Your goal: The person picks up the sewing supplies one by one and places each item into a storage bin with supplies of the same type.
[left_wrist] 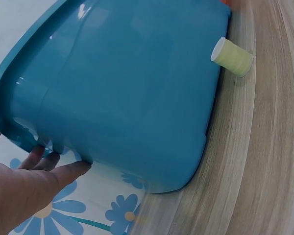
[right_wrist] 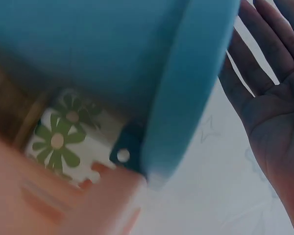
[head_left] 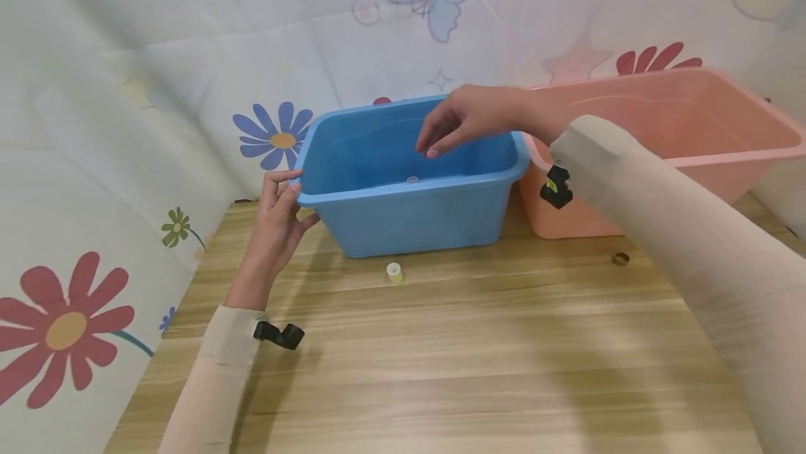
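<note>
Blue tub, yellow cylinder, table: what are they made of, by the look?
Blue tub: likely moulded plastic, smooth semi-gloss; rounded rim and highlights on the wall.
Yellow cylinder: matte, pale side with a white end, no clear highlights; paper, plastic or thread, can't tell.
Table: wood-look top, soft sheen, streaked grain; real wood or printed laminate stays open.

The blue tub [head_left: 415, 223] looks like smooth plastic, glossy enough to carry highlights along its wall. Right of it, the pink tub [head_left: 724, 174] shows similar smooth plastic with a softer sheen. Behind it, the curtain [head_left: 189, 34] is matt, creased cloth. Beneath it, the table [head_left: 441, 370] has a wood-grain surface with a faint shine. In front of it, the small spool [head_left: 394, 273] appears matt, its material unclear.
</note>
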The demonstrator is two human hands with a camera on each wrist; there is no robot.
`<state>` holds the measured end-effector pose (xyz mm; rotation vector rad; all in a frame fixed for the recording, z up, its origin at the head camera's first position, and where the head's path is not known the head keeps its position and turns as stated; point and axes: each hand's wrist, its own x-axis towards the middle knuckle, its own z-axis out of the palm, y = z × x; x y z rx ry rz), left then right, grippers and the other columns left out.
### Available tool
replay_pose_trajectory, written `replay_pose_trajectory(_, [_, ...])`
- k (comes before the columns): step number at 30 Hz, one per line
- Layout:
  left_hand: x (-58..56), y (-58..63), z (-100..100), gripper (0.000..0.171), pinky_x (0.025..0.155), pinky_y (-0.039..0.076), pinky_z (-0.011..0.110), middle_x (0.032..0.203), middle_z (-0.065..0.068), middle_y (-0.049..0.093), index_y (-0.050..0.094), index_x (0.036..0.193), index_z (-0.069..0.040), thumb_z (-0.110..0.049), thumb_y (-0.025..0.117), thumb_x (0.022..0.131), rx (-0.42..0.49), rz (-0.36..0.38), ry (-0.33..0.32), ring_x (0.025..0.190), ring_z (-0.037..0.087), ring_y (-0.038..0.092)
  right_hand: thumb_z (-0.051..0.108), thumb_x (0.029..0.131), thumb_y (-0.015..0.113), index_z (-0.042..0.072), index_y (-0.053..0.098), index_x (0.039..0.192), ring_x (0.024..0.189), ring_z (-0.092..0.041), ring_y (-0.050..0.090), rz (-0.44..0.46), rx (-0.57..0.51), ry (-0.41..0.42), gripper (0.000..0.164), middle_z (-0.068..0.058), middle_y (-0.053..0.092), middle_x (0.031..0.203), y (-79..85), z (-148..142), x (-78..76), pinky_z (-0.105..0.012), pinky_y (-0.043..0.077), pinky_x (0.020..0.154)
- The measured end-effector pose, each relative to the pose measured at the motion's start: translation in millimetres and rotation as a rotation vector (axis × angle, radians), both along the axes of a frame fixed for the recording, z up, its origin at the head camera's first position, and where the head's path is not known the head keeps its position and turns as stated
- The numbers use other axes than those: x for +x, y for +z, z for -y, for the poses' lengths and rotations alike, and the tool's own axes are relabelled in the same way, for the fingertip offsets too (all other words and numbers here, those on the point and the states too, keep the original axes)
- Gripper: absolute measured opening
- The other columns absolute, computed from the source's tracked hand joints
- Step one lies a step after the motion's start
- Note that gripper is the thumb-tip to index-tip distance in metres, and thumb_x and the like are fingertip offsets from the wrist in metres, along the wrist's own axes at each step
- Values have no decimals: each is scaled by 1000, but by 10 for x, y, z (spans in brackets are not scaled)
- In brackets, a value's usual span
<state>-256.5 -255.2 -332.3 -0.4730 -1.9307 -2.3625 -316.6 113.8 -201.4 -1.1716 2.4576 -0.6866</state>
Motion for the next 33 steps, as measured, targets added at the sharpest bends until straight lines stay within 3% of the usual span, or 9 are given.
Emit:
replay_pose_trajectory(4, [-11,-12,-33,24,107,29,74,154,15,30,47,128,-20,-21,54,106,-3,3,-5,143,38,33,28,97,72,18,71,126,111,-12,68,-37,-53,29,31,4,73,118,-66,-61,123,-34,53,99])
replay_pose_trajectory(10, [-34,5,-48,24,107,29,74,155,15,29,48,129,-20,-23,55,106,-17,-6,-8,145,37,32,25,97,71,19,71,126,114,-10,66,-184,-146,94,29,6,71,122,-154,-115,311,-33,54,97])
replay_pose_trajectory(15, [-32,-2,-37,25,107,29,74,154,14,29,47,129,-20,-22,54,106,-21,4,-3,144,36,33,22,97,71,17,71,125,113,-12,67,-274,-216,103,28,5,72,122,-190,-105,443,-31,55,96])
replay_pose_trajectory(21, [-13,-10,-9,24,107,28,75,152,14,31,47,129,-19,-21,53,106,-9,0,9,143,35,33,17,97,71,15,73,122,111,-11,67,-351,-355,162,26,6,72,120,-290,-59,625,-30,55,96])
replay_pose_trajectory(26, [-6,-4,1,22,107,27,75,155,14,29,48,128,-21,-20,53,106,-12,-1,11,144,36,32,11,95,72,13,73,120,106,-12,70,-374,-458,204,26,3,73,118,-419,-19,796,-31,56,93])
replay_pose_trajectory(33, [19,-7,-6,22,107,28,74,156,15,29,48,128,-21,-20,52,106,-10,2,3,144,37,32,10,93,74,11,73,120,104,-6,69,-347,-514,230,27,4,73,118,-620,37,993,-30,57,90])
